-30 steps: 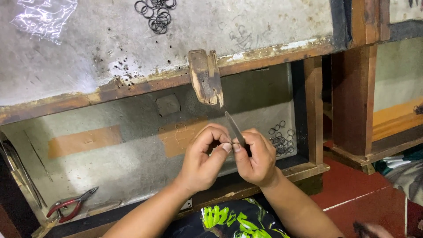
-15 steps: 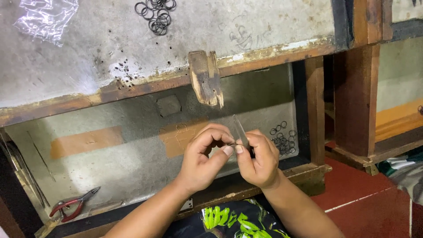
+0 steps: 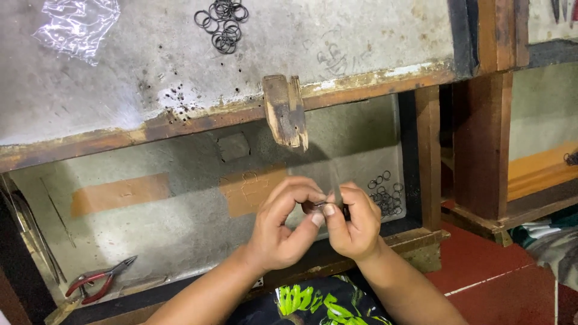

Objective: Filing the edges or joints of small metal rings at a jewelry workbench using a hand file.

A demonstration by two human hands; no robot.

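Observation:
My left hand point(image 3: 283, 225) and my right hand point(image 3: 356, 221) meet over the open drawer point(image 3: 180, 222), fingertips touching. My left hand pinches a small dark ring point(image 3: 314, 206). My right hand grips a thin metal tool point(image 3: 337, 191) that points up, blurred, against that ring. A heap of dark metal rings point(image 3: 385, 195) lies in the drawer just right of my hands. A worn wooden peg point(image 3: 286, 112) juts from the bench edge above them.
More dark rings point(image 3: 221, 24) and a crumpled clear plastic bag point(image 3: 77, 27) lie on the grey benchtop. Red-handled pliers point(image 3: 99, 280) rest in the drawer's front left corner. A wooden post point(image 3: 481, 132) stands at the right over a red floor.
The thin tool in my right hand has swung from leaning left to nearly upright. Both hands stay together in the same spot.

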